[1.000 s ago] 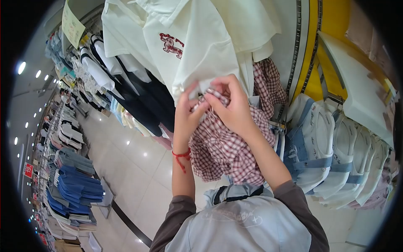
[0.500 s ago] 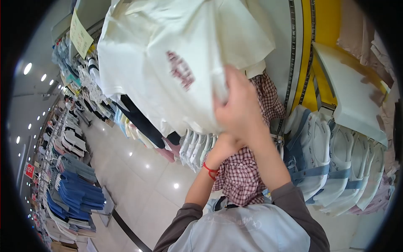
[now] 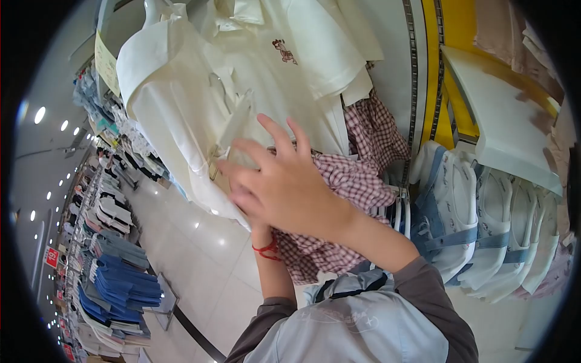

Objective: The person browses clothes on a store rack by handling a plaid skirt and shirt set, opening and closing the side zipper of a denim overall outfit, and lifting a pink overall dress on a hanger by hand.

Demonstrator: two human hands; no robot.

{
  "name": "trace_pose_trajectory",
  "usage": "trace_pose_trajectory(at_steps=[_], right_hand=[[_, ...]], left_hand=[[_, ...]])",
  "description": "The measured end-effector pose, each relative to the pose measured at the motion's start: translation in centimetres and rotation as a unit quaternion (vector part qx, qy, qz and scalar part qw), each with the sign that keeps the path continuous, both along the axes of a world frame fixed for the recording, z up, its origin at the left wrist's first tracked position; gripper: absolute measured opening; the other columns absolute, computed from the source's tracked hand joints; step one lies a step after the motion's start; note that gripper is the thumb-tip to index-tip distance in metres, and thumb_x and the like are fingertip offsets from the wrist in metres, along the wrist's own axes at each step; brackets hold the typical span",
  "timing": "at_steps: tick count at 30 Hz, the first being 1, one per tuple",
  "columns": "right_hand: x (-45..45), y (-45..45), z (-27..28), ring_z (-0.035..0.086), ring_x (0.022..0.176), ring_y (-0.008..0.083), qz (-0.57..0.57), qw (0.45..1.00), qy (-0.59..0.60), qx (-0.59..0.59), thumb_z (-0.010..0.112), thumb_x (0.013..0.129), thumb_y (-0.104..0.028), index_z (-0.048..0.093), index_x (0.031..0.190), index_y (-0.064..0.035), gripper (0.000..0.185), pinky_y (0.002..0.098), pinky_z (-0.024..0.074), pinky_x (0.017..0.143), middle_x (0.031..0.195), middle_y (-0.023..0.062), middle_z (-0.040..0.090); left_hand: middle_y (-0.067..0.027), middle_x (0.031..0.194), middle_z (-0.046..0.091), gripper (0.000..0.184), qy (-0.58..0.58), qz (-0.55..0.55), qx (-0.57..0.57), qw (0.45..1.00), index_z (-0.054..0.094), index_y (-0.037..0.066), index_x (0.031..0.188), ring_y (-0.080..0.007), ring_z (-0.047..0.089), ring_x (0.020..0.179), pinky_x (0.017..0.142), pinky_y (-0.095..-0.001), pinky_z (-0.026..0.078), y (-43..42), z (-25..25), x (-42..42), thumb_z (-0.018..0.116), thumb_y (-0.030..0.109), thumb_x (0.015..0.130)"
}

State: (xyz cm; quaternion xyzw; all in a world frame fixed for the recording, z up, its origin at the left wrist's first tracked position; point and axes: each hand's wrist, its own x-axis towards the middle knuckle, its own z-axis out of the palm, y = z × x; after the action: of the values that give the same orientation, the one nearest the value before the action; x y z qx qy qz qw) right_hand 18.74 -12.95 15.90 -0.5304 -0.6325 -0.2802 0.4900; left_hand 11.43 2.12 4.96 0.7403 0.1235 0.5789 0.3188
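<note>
While the right hand (image 3: 293, 193) spreads its fingers loosely, the left hand (image 3: 259, 229) is too hidden to tell its grip; supporting the checked garment (image 3: 353, 180), below the lower edge of the white shirt (image 3: 305, 91), should limit tugging.

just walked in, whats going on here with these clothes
A person is handling hanging garments with bare hands. The right hand, fingers spread, is in front of a cream-white collared shirt with a small dark-red print. The left hand, with a red cord bracelet at its wrist, is mostly hidden behind it, so its grip cannot be told. A red-and-white checked fabric garment shows on both sides of the right forearm.
</note>
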Motion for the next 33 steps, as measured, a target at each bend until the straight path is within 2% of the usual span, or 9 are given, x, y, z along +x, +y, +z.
trace_pose_trajectory(at_steps=[5,11,14,17,18,20,25,28,33], right_hand=[[2.9,3.6,-1.2,0.053,0.097,0.0315,0.091,0.989,0.077,-0.087,0.058,0.074,-0.009,0.052,0.117,-0.013,0.044,0.0388,0.0421,0.084,0.107,0.0096,0.053],[2.9,6.1,-1.7,0.056,0.08,0.0334,0.151,0.952,0.227,-0.14,0.061,0.076,-0.011,0.045,0.124,-0.0147,0.051,0.0362,0.0471,0.074,0.102,0.0148,0.046],[2.7,7.0,-1.9,0.056,0.081,0.0324,0.226,0.959,0.144,-0.092,0.064,0.074,-0.016,0.048,0.122,-0.0155,0.051,0.0363,0.0473,0.073,0.102,0.0158,0.042],[2.3,7.9,-1.8,0.056,0.08,0.0309,0.152,0.986,0.043,-0.061,0.066,0.074,-0.019,0.053,0.116,-0.0143,0.045,0.0357,0.0473,0.072,0.102,0.0142,0.043],[2.4,8.0,-1.6,0.056,0.079,0.0299,0.136,0.985,0.077,-0.074,0.067,0.073,-0.019,0.054,0.113,-0.0132,0.042,0.0348,0.0471,0.072,0.102,0.0136,0.043],[2.8,7.7,-1.2,0.055,0.078,0.028,0.103,0.979,0.142,-0.102,0.068,0.072,-0.018,0.057,0.107,-0.011,0.038,0.033,0.0468,0.072,0.1,0.0125,0.044],[5.0,9.0,-3.0,0.057,0.081,0.0276,0.122,0.954,0.265,0.065,0.07,0.071,-0.013,0.051,0.102,-0.0049,0.037,0.0349,0.0475,0.067,0.096,0.0136,0.05],[5.9,8.6,-3.4,0.055,0.072,0.0206,0.11,0.927,0.346,0.094,0.072,0.071,-0.015,0.042,0.106,-0.0001,0.049,0.0308,0.0462,0.063,0.091,0.0128,0.055],[8.0,6.6,-1.9,0.054,0.066,0.0138,0.029,0.921,0.381,0.073,0.075,0.069,-0.022,0.051,0.1,0.0007,0.045,0.0251,0.0452,0.059,0.081,0.008,0.058]], left_hand=[[-0.0054,0.075,0.058,0.023,-0.069,0.036,-0.054,0.996,0.04,0.003,0.092,-0.0094,0.056,0.077,0.071,-0.0207,0.044,-0.2,3.3,-0.7,0.058,-0.003,0.08],[-0.0078,0.081,0.062,0.026,0.063,0.059,-0.057,0.995,0.047,-0.001,0.101,-0.0092,0.055,0.075,0.068,-0.0207,0.044,2.8,3.9,-3.2,0.06,-0.001,0.079],[-0.0076,0.081,0.063,0.025,0.046,0.016,-0.098,0.994,0.052,-0.002,0.102,-0.0108,0.057,0.075,0.067,-0.0236,0.045,3.0,3.9,-2.8,0.059,-0.001,0.078],[-0.0081,0.084,0.063,0.025,0.122,0.041,0.003,0.992,0.056,-0.002,0.101,-0.015,0.059,0.079,0.066,-0.0253,0.046,3.0,4.4,-2.8,0.06,0.002,0.077],[-0.0088,0.089,0.064,0.022,0.188,0.154,0.076,0.967,0.058,-0.002,0.099,-0.0193,0.061,0.084,0.068,-0.0266,0.047,3.6,4.1,-3.3,0.06,0.003,0.078],[-0.0128,0.097,0.062,0.025,0.15,0.075,0.002,0.986,0.055,-0.002,0.106,-0.0245,0.061,0.084,0.07,-0.0288,0.049,8.3,-0.9,-4.2,0.053,0.012,0.085],[-0.014,0.098,0.061,0.028,-0.018,-0.143,-0.295,0.944,0.053,-0.002,0.109,-0.0249,0.06,0.083,0.072,-0.0301,0.049,6.8,-2.2,-3.8,0.048,0.017,0.088],[-0.0146,0.099,0.06,0.031,-0.045,-0.186,-0.344,0.919,0.052,-0.002,0.11,-0.0251,0.06,0.082,0.074,-0.0308,0.049,6.3,-2.7,-2.4,0.045,0.02,0.09],[-0.0147,0.099,0.06,0.032,-0.068,-0.227,-0.374,0.897,0.051,-0.003,0.11,-0.0247,0.06,0.083,0.074,-0.0312,0.05,4.6,-2.9,-0.2,0.045,0.021,0.09]])
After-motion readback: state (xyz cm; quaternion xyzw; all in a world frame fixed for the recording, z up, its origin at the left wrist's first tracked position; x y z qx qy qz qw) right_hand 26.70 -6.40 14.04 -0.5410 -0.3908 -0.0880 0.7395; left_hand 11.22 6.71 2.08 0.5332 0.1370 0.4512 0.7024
